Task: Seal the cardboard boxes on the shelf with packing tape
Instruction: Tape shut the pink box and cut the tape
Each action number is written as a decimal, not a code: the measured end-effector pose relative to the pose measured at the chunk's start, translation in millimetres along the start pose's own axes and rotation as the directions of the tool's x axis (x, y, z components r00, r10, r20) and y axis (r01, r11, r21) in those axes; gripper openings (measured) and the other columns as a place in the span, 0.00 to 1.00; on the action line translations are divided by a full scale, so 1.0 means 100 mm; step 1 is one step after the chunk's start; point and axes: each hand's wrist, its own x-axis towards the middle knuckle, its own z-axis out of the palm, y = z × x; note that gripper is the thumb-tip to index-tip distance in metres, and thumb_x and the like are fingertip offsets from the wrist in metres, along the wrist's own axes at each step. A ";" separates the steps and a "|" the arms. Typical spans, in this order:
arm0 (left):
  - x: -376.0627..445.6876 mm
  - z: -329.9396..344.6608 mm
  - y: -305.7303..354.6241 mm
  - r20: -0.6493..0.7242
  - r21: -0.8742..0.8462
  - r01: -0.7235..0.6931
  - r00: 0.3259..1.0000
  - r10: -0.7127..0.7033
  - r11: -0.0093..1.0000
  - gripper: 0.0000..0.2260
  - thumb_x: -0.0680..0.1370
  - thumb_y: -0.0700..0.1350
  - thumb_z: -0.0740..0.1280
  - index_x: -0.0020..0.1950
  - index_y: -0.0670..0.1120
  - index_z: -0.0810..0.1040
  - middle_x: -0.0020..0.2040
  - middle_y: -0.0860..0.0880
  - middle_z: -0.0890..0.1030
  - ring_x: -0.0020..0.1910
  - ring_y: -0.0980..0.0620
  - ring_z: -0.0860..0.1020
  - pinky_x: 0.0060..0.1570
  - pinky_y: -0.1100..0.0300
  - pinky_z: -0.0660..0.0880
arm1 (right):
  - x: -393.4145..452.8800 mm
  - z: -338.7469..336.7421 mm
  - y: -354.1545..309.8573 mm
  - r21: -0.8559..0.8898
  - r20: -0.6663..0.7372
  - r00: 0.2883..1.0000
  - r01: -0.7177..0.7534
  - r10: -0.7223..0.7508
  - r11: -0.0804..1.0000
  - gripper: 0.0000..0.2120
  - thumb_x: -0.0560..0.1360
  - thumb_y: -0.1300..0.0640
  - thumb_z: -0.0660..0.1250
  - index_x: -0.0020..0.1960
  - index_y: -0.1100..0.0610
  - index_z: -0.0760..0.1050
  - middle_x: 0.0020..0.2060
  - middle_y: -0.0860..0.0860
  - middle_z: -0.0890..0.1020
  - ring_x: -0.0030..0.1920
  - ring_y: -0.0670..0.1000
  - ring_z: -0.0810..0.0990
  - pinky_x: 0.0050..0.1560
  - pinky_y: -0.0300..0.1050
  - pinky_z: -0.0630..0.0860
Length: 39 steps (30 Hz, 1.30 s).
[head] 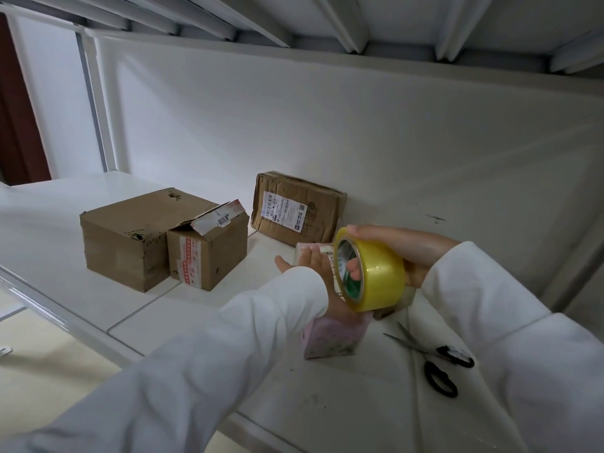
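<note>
Fingers (354, 268) of the right hand (416, 253) hooked through the core of the packing tape roll (382, 277), thumb clamped over the rim: a firm grasp, probably so that the roll can turn and pay out. Held just above the small pink box (330, 338), close to where a strip would start. No free tape end visible.

Left hand (312, 266) laid on the top of that pink box, fingers straight and flat, thumb spread to the side. Seems to press the top down and steady it for taping. Partly hidden by the roll, so contact at the fingertips unclear.

Scissors (436, 364) lying blades apart on the shelf (49, 230), just right of the pink box, likely kept near for cutting the strip.

Counted:
- One tape roll, one pair of scissors.
- Three brown cardboard boxes farther back on the shelf, untouched: the large box (127, 237); the smaller box (209, 256) touching its right side, one flap raised and so clearly unsealed; the flat box (297, 207) leaning on the back wall.
- One pink box under the hands, so four boxes in all.
</note>
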 end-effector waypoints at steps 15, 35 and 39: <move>0.04 0.01 0.04 0.008 0.046 0.012 1.000 -0.013 0.999 0.55 0.69 0.72 0.61 0.75 0.41 0.32 0.77 0.45 0.35 0.75 0.43 0.35 0.67 0.28 0.42 | -0.20 0.02 -0.04 -0.003 0.036 0.996 -0.079 0.079 0.997 0.13 0.77 0.52 0.64 0.45 0.63 0.75 0.26 0.56 0.81 0.23 0.49 0.79 0.24 0.39 0.77; 0.19 0.10 0.05 0.003 0.072 0.119 0.993 -0.119 0.990 0.51 0.71 0.71 0.59 0.76 0.42 0.34 0.77 0.44 0.37 0.76 0.42 0.38 0.68 0.29 0.46 | -0.38 0.05 0.15 -0.183 0.038 0.980 -0.185 0.195 0.966 0.15 0.78 0.52 0.62 0.44 0.65 0.75 0.28 0.57 0.82 0.26 0.50 0.81 0.31 0.39 0.79; 0.17 0.06 0.06 0.000 0.048 0.132 0.991 -0.132 0.990 0.50 0.72 0.71 0.59 0.76 0.44 0.34 0.77 0.45 0.37 0.76 0.43 0.38 0.66 0.28 0.47 | -0.38 0.02 0.18 -0.159 0.029 0.978 -0.202 0.209 0.966 0.16 0.78 0.52 0.60 0.43 0.64 0.75 0.27 0.56 0.82 0.25 0.50 0.80 0.29 0.38 0.78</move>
